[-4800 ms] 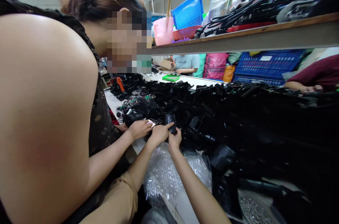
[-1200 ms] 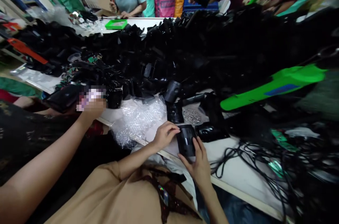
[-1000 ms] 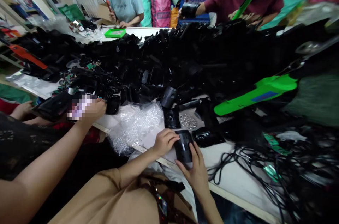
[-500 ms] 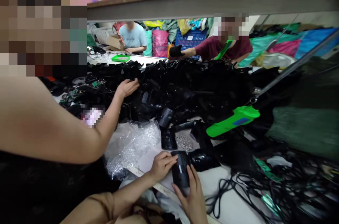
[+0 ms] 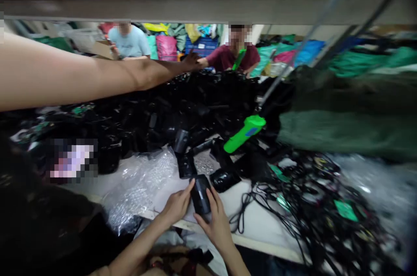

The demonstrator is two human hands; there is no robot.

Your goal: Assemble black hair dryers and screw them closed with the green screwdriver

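We held a black plastic cylindrical housing [image 5: 200, 194], closed and unmarked on the side we saw, tilted slightly between our left hand [image 5: 176, 208] and right hand [image 5: 216, 224].

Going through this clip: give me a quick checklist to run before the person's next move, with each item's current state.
1. Hold: left hand and right hand both on the black cylindrical housing: ok.
2. Housing condition: fingers and blur hide most of its surface: cannot tell.
3. Bubble wrap: lies left of the left hand, apart from the housing: ok.
4. Co-worker's arm: reaches across above the heap of black parts, away from the person's hands: ok.
5. Room beside the housing: a glossy black piece lies close beyond the right hand: not ok.
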